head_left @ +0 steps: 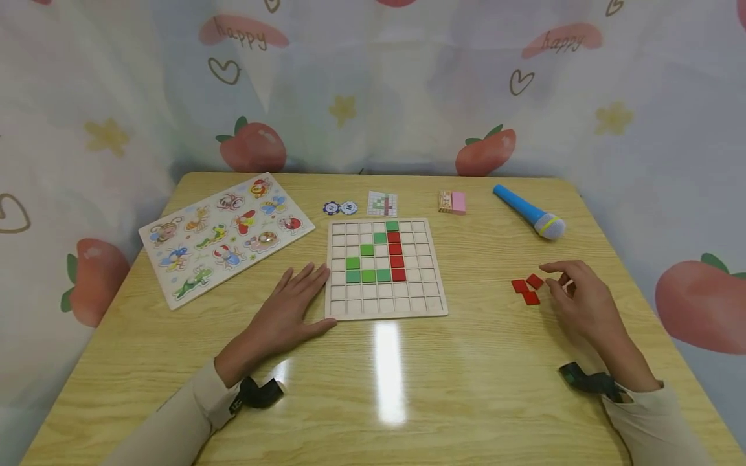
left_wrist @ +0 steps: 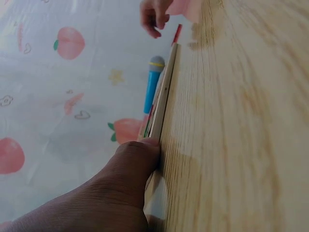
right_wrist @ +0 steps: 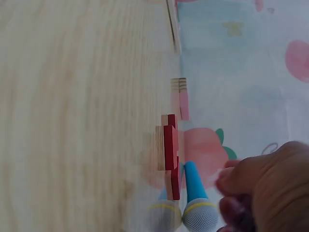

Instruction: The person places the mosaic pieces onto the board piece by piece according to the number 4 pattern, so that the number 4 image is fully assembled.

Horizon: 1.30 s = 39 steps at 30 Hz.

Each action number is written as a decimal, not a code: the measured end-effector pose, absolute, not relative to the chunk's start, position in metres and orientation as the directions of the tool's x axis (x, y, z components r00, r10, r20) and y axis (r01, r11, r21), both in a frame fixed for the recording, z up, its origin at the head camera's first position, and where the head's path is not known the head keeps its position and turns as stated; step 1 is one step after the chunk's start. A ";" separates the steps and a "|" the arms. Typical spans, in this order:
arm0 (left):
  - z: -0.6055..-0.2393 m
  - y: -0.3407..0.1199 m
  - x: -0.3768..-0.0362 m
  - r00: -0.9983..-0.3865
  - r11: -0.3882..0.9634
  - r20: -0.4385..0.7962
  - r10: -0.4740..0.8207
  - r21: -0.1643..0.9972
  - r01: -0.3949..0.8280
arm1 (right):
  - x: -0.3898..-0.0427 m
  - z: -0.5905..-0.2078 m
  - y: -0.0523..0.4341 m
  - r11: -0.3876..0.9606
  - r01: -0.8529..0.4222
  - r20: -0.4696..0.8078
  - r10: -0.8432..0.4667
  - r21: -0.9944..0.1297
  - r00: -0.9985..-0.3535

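Note:
A wooden grid board (head_left: 352,309) lies mid-table. Green tiles (head_left: 366,250) form a sloping line and a short row on it, and a column of red tiles (head_left: 397,261) runs down beside them. My left hand (head_left: 285,314) lies spread at the board's left side, fingertips along that edge and thumb at the near left corner. In the left wrist view the thumb (left_wrist: 130,162) meets the board's edge. Three loose red tiles (head_left: 520,286) sit on the table to the right. Just right of them hovers my right hand (head_left: 585,304), index finger and thumb apart, with nothing visible between them.
Behind the board are a small pattern card (head_left: 382,203), two poker chips (head_left: 340,208) and a pink-and-patterned block (head_left: 452,202). A toy microphone (head_left: 527,211) lies at the back right. An insect puzzle board (head_left: 227,239) occupies the left. A printed curtain (head_left: 373,84) hangs behind the table.

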<state>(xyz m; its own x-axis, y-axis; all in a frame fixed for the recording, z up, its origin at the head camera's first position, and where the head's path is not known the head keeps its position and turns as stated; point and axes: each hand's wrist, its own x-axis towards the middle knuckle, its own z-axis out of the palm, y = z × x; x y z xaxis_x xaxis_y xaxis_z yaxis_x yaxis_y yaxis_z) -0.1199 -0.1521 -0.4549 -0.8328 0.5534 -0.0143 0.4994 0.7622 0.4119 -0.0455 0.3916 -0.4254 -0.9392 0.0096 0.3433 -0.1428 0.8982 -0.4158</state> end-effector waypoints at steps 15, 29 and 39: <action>-0.456 -0.153 -0.121 -0.831 0.763 -0.021 0.555 0.412 0.499 | -0.044 -0.436 0.390 0.931 -0.066 0.189 0.003 -0.358 -0.982; -0.457 -0.155 -0.120 -0.830 0.755 -0.007 0.558 0.419 0.504 | -0.050 -0.439 0.392 0.931 -0.116 0.229 -0.035 -0.347 -0.973; -0.455 -0.154 -0.119 -0.827 0.748 0.000 0.562 0.426 0.508 | -0.057 -0.423 0.379 0.919 -0.141 0.252 -0.047 -0.369 -0.967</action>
<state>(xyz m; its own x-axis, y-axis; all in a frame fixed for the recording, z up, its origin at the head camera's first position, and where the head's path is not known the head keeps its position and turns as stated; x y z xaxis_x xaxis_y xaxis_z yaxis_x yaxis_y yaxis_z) -0.1191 -0.1543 -0.4546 -0.8271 0.5620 0.0005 0.5085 0.7480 0.4265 -0.0575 0.3791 -0.4230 -0.9666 -0.0468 0.2519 -0.1405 0.9189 -0.3687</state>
